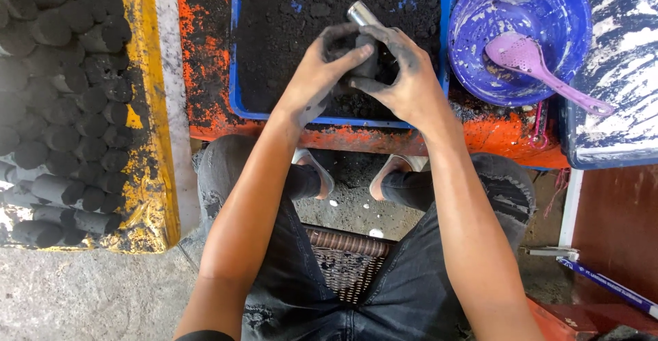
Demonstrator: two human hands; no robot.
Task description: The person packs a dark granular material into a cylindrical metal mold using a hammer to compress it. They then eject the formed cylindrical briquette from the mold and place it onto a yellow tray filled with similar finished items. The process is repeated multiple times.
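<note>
**Sooty hands press a metal tube over a tray of black powder**

Denim-clad knees (411,293) frame a woven stool (346,262) at the bottom edge, with two sandalled feet (356,173) on the concrete beyond. Both forearms reach forward over a blue tray (236,74) filled with black powder (288,32). Left hand (322,67) and right hand (404,74) meet above the tray, fingers curled tight around a short metal tube (362,15) whose shiny end pokes up between them; a dark lump (367,63) sits in the grip below it. Off to the left, rows of black cylinders (62,108) lie on a yellow board (147,142). To the right stands a blue bowl (576,12) holding a purple spoon (528,60).
</note>
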